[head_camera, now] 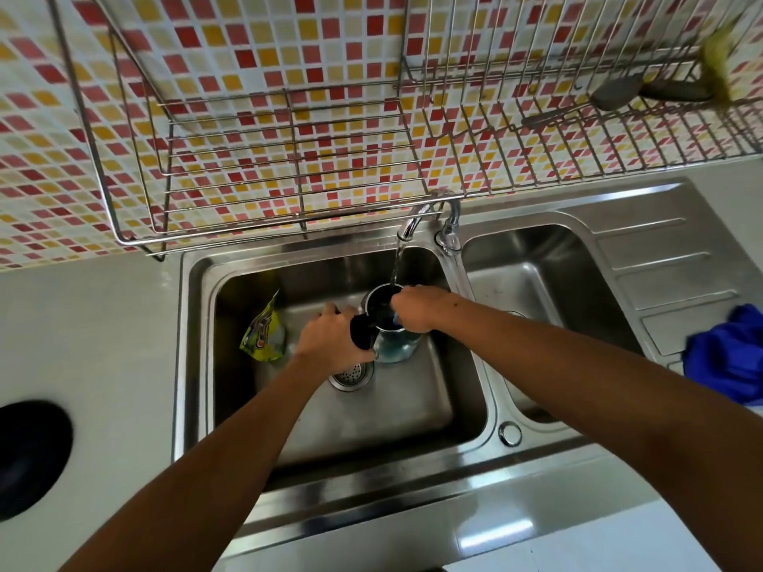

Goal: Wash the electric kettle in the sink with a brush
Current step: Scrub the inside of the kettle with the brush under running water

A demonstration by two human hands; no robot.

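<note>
The electric kettle, glass-bodied with a dark rim, stands in the left basin of the steel sink, under the tap. Water runs from the tap into its open mouth. My left hand grips the kettle's black handle. My right hand is over the kettle's mouth, curled round a brush; only a small blue part of the brush shows inside the kettle.
A yellow-green detergent pouch leans in the left basin, and the drain strainer lies near the kettle. A blue cloth sits on the drainboard at right. Wire dish racks hang above. A black round object lies on the left counter.
</note>
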